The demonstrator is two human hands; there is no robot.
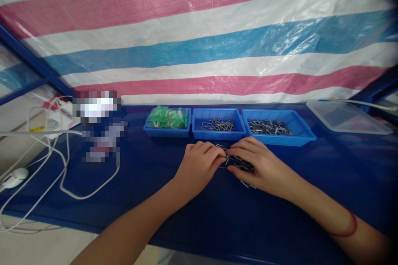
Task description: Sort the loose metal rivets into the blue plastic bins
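Note:
Both hands are close together over a loose pile of thin metal pins (pixel 241 163) on the blue tabletop. My left hand (pixel 197 165) has its fingers bent and its thumb and forefinger pinched together at the pile's left side, where a pin shows at the tips. My right hand (pixel 258 162) arches over the pile from the right, thumb and fingers apart, covering part of the pins. Its forefinger tip comes near the left fingertips. Just behind the hands, a middle blue bin (pixel 199 132) and a right blue bin (pixel 306 137) hold more metal pins.
At the left of the row, a blue bin (pixel 168 133) holds green plastic bags (pixel 168 116). A clear plastic lid (pixel 348 118) lies at the back right. White cables (pixel 65 174) and a white device (pixel 15 177) lie on the left. A striped sheet (pixel 199 49) hangs behind.

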